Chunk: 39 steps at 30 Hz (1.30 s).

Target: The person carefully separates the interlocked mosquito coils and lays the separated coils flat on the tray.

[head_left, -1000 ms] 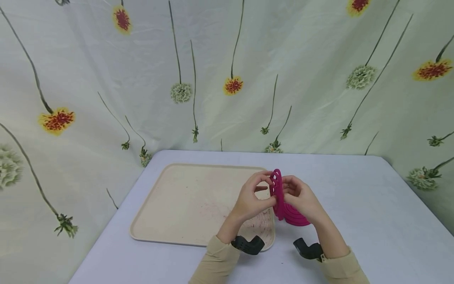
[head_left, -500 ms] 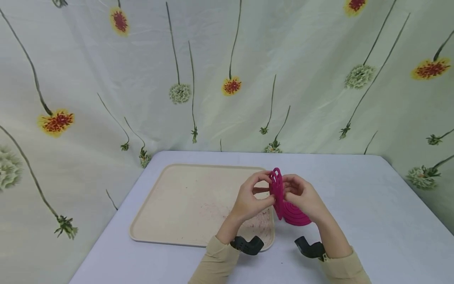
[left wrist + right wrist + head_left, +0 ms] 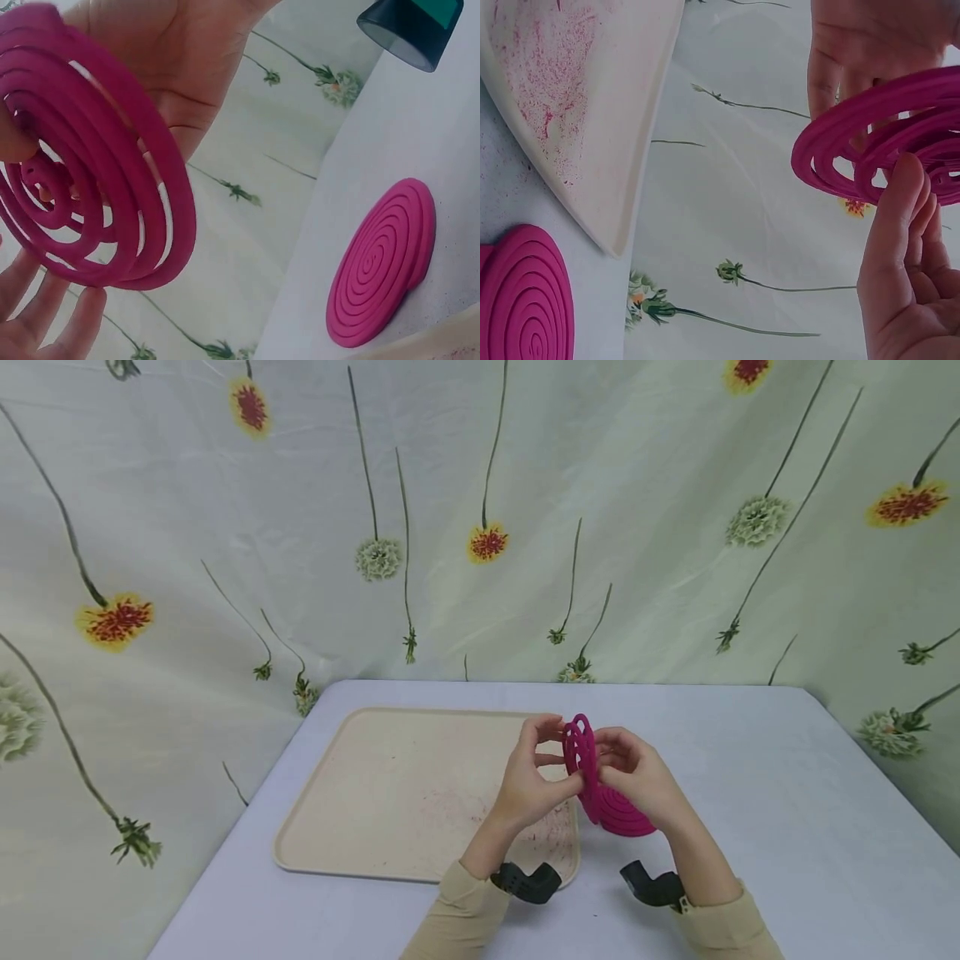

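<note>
A magenta clay spiral (image 3: 581,760) with gaps between its coils is held on edge in the air, at the tray's right side. My left hand (image 3: 521,783) has its thumb and curled fingers at the spiral's left side. From the right, my right hand (image 3: 639,783) pinches it, its thumb (image 3: 906,176) lying over the coils in the right wrist view. Some fingertips are hidden behind the coils. On the table below lies a second, tightly wound clay spiral (image 3: 382,262), partly covered by the right hand in the head view.
A beige tray (image 3: 390,793) with pink smears near its right end covers the table's left side. The white table (image 3: 780,793) extends to the right. A flower-patterned cloth (image 3: 660,527) hangs behind it. Each wrist carries a black camera (image 3: 528,882).
The held spiral has turned slightly, showing more of its coil gaps. My left fingers have shifted a little left and up along its edge. The second spiral stays put.
</note>
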Available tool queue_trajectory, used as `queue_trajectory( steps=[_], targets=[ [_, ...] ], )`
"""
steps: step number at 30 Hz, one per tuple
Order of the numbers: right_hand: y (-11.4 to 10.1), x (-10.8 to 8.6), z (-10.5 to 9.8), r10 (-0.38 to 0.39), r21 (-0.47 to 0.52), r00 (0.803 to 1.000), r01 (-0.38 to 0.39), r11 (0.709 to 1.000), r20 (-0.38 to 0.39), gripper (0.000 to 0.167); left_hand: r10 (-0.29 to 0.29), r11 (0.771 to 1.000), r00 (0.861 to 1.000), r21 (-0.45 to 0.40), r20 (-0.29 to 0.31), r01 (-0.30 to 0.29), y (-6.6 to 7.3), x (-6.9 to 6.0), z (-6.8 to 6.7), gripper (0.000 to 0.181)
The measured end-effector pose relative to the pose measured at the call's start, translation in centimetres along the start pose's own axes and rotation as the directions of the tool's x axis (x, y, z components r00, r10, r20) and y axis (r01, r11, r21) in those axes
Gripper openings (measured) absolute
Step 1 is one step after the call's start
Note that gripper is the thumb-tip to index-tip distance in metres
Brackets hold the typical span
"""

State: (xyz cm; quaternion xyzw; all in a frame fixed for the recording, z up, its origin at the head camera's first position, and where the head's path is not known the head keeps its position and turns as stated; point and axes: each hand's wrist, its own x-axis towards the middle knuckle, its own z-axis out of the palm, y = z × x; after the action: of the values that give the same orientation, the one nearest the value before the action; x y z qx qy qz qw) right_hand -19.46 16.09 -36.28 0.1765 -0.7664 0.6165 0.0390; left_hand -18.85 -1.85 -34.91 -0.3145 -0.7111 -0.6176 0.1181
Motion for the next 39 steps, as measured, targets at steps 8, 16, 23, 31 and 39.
queue_trajectory(
  steps=[8, 16, 23, 31, 39],
  targets=[
    [0.0, -0.1, -0.1, 0.004, -0.003, 0.998, -0.004, 1.000, 0.059, 0.042, -0.002, 0.999, 0.996, -0.045, 0.094, 0.007, -1.5, 0.1, -0.2, 0.056],
    [0.2, -0.2, -0.5, -0.017, -0.003, 0.997, 0.017, 1.000, 0.074, 0.044, -0.020, 0.999, 0.994, -0.025, 0.106, 0.023, -1.4, 0.1, -0.3, 0.056],
    [0.3, -0.2, -0.9, -0.050, -0.009, 0.998, 0.051, 0.999, 0.036, 0.042, -0.017, 1.000, 0.999, -0.001, 0.039, 0.017, -0.2, 0.0, -0.2, 0.059],
    [0.1, -0.1, -0.9, -0.018, -0.034, 1.000, 0.017, 0.999, -0.015, 0.041, 0.003, 0.997, 0.999, 0.076, -0.045, 0.001, -0.1, 0.0, -0.2, 0.056],
    [-0.4, -0.1, -1.1, 0.079, -0.032, 0.994, -0.081, 0.996, -0.073, 0.036, -0.032, 0.999, 0.998, -0.027, 0.049, 0.034, -0.7, 0.1, -1.2, 0.020]
  ],
)
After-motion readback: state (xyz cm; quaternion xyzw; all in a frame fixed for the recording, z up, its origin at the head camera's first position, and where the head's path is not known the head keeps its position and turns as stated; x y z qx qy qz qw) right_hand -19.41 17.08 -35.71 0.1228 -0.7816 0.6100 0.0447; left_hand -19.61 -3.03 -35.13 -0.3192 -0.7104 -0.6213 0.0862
